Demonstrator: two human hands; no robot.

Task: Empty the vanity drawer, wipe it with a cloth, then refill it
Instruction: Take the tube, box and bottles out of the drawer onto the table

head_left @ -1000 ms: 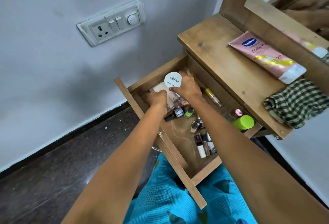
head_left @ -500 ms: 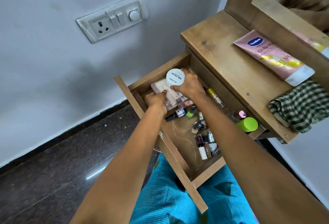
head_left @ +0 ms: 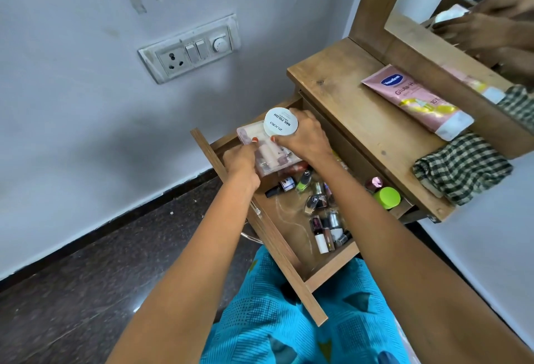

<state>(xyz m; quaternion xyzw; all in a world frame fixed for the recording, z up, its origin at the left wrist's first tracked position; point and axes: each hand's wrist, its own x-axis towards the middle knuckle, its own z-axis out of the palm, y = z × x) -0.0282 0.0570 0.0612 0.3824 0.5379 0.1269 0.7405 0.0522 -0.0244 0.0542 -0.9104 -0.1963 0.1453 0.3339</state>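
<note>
- the drawer (head_left: pixel 286 262) is a shallow box of brown wood grain, pulled out of the vanity over the person's lap, with a long flat front panel.
- the left hand (head_left: pixel 241 161) grips a flat rectangular clear plastic case (head_left: pixel 268 151), thumb pressed on its lid; the case is tilted above the drawer's far left corner, with pale tubes showing through it.
- the right hand (head_left: pixel 306 138) has its fingers curled round a round white tub (head_left: pixel 281 122) with a smooth flat lid printed "nail polish"; the tub overlaps the case's far end, and i cannot tell whether it rests on it.
- small glass nail polish bottles (head_left: pixel 318 201) lie loose on the drawer floor, tipped at all angles, with dark, silver and white caps.
- a glossy lime green cap (head_left: pixel 387 197) sits by the drawer's right wall, partly under the vanity top (head_left: pixel 355 103), a matte wooden slab.
- on that top lies a soft pink tube (head_left: pixel 416 100) with a white cap, and just beside it a crumpled green-and-cream checked cloth (head_left: pixel 462 167).
- the wood-framed mirror (head_left: pixel 491 25) reflects the hands.
- a grubby white switch plate (head_left: pixel 190 48) is set in the pale wall above a dark speckled stone floor (head_left: pixel 86 277).
</note>
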